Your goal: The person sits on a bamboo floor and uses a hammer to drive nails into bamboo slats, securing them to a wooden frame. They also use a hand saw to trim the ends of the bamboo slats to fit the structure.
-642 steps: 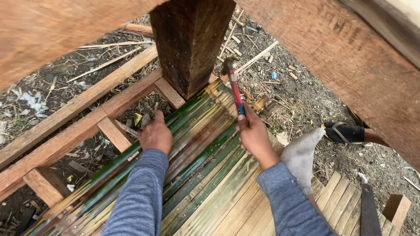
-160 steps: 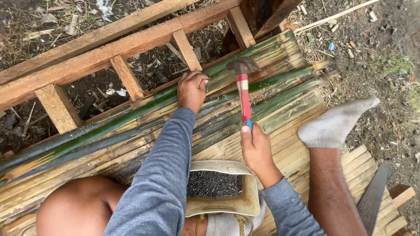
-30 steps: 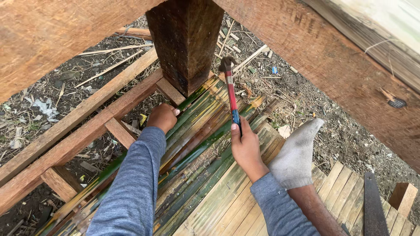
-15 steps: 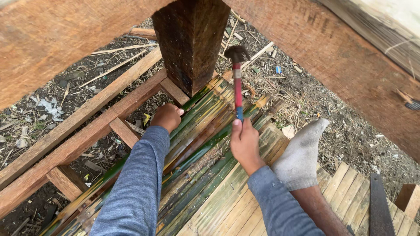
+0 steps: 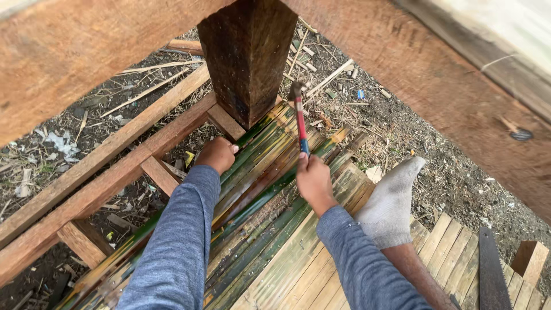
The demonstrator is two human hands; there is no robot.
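Gripping the red-handled hammer (image 5: 299, 117) in closed fingers, the right hand (image 5: 313, 179) held it pointing toward the dark post (image 5: 247, 54), while the left hand (image 5: 215, 155) pressed curled fingers on the bamboo slats (image 5: 258, 189) near the floor's far edge.

Glossy green split-bamboo slats (image 5: 270, 172) lay on rough wooden joists (image 5: 109, 172); the hammer (image 5: 299, 117) had a dull metal head and a smooth red handle.

Two hands, left hand (image 5: 215, 155) and right hand (image 5: 314, 182), one hammer (image 5: 299, 117), one dark post (image 5: 247, 54) at twelve o'clock, one socked foot (image 5: 390, 198), one saw (image 5: 493, 275) at four o'clock.
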